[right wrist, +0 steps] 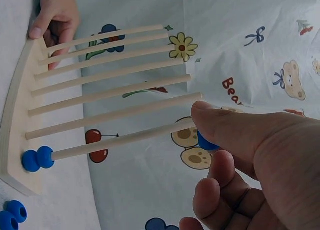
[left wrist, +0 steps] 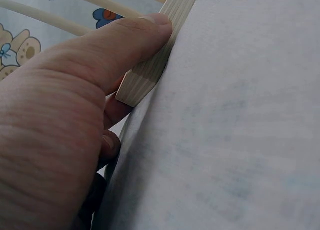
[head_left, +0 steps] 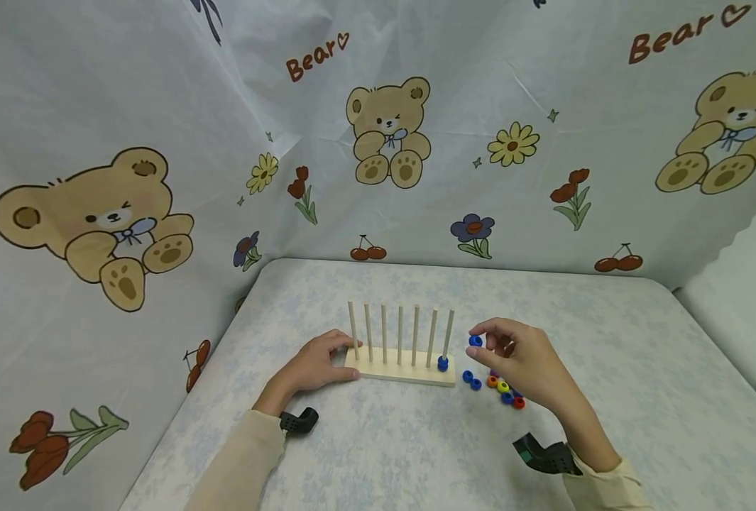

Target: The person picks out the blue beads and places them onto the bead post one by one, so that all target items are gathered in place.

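The right hand (head_left: 531,358) pinches a blue bead (head_left: 475,341) between thumb and forefinger; in the right wrist view the thumb tip covers most of the bead (right wrist: 206,141), and only a blue sliver shows under it. The other fingers (right wrist: 220,195) curl loosely below, holding nothing. The bead hangs in the air just to the right of the top of the rightmost peg (head_left: 448,332), close to the peg's tip but not yet on it.

That peg is the last of seven upright wooden pegs on a pale wooden base (head_left: 403,370), which lies near the middle of the tabletop (head_left: 639,369). A blue bead on the peg (head_left: 443,363) sits at its foot, resting on the base; the right wrist view shows two blue rounds there (right wrist: 37,158). The other six pegs are bare.

The left hand (head_left: 316,365) grips the left end of the base: the left wrist view has the thumb (left wrist: 125,40) pressed flat along the near edge of the wood (left wrist: 150,73), with the other fingers curled round the end.

On the tabletop just right of the base and under the right hand lies a small heap of loose beads (head_left: 502,389): two blue ones (head_left: 471,380) nearest the base, then orange, yellow, blue and red ones touching
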Demonstrator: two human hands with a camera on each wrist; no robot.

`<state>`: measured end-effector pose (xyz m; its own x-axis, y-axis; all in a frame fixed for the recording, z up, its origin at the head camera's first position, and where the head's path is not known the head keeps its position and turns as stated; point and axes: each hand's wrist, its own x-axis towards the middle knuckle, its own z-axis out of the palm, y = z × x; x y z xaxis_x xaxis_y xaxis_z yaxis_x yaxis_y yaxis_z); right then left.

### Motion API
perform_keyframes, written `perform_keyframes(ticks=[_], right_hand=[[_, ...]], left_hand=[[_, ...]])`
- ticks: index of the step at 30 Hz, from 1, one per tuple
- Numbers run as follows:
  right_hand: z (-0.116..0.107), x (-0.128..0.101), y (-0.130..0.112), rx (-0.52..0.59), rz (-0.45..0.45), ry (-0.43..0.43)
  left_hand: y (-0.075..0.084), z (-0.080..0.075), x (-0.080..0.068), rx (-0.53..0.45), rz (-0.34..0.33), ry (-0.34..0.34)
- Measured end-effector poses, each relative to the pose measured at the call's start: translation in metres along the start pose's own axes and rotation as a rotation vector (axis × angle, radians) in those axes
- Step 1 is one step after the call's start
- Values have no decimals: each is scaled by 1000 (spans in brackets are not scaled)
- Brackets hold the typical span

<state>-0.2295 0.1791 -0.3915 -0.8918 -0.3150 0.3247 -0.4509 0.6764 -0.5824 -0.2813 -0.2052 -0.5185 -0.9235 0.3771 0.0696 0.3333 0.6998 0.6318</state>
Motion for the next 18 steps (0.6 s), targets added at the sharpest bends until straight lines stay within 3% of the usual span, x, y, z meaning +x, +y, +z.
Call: perform_keyframes(ticks=[18], right_hand=[[-4, 16, -14, -5, -67, 106]], left_hand=[[4, -1, -1, -2, 3, 5]])
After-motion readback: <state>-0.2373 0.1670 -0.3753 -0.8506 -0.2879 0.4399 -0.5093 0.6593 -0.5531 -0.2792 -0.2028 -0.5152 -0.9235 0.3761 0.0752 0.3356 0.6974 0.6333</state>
